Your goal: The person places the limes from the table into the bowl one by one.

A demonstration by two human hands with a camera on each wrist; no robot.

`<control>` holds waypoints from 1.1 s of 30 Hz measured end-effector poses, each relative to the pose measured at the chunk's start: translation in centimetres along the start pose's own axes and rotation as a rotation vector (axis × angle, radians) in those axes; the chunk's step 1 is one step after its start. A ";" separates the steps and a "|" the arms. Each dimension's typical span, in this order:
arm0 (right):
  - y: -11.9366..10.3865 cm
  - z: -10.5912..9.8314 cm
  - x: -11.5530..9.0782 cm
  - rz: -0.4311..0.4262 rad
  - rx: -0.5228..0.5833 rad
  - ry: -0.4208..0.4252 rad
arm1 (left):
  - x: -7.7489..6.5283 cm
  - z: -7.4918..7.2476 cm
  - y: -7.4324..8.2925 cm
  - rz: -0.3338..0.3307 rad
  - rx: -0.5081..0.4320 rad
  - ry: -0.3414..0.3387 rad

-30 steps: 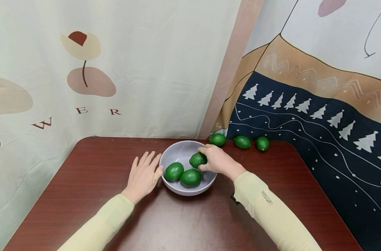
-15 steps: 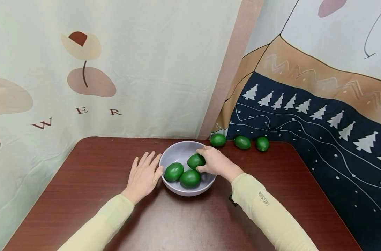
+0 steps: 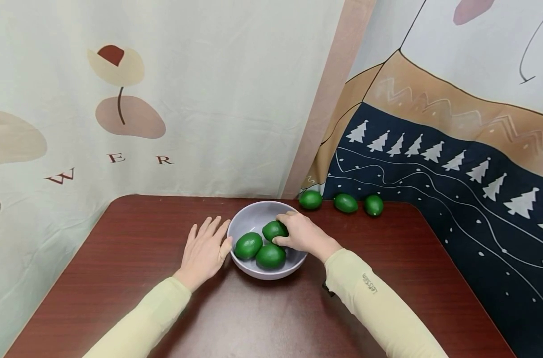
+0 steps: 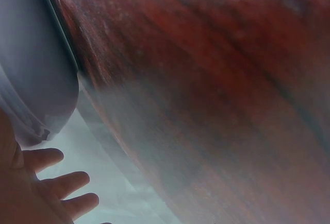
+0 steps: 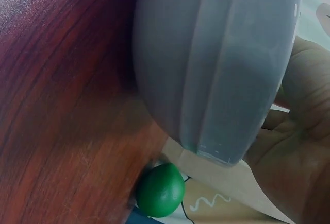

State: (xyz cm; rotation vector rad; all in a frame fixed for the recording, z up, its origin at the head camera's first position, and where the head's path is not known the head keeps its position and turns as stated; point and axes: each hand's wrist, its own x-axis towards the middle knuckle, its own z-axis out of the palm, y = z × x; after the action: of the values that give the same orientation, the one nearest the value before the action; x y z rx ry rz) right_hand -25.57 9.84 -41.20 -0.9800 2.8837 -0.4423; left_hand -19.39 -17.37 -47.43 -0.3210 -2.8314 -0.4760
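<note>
The right hand [image 3: 304,232] pinches one lime [image 3: 272,230] in the bowl [image 3: 255,217]; two limes [image 3: 248,245] lie at its six and eight o'clock. The left hand [image 3: 204,252], fingers straight and spread, is at the bowl's nine o'clock. Three limes [image 3: 345,203] sit toward two o'clock.

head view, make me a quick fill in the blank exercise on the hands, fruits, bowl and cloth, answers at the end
1. The right hand grips one of ____ green fruits inside the bowl.
2. The left hand holds ____.
3. The other fruits lie to the bowl's ____.
4. The pale cloth's visible letters read O, W, E, ____.

Missing words: three; nothing; right; R.
</note>
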 end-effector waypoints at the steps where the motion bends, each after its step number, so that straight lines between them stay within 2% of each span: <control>1: 0.0 0.0 0.0 0.002 -0.001 -0.002 | 0.0 0.0 0.0 0.000 0.000 0.000; 11: -0.2 0.6 0.5 -0.020 -0.049 0.000 | 0.0 0.0 0.1 -0.001 -0.001 -0.001; 18: -0.4 0.8 0.9 -0.005 -0.071 -0.011 | 0.0 0.0 0.0 -0.004 0.002 -0.007; 27: -0.5 1.0 1.1 0.029 -0.058 -0.026 | 0.0 0.0 0.1 -0.002 0.003 -0.003; 33: -0.4 1.2 1.1 0.013 -0.040 -0.019 | 0.0 0.0 0.1 0.002 0.008 0.000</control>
State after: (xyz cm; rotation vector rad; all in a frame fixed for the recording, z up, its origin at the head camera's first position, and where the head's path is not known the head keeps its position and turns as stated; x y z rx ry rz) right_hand -26.07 8.55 -42.18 -0.9656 2.8907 -0.3745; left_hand -19.39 -17.31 -47.40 -0.3219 -2.8317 -0.4639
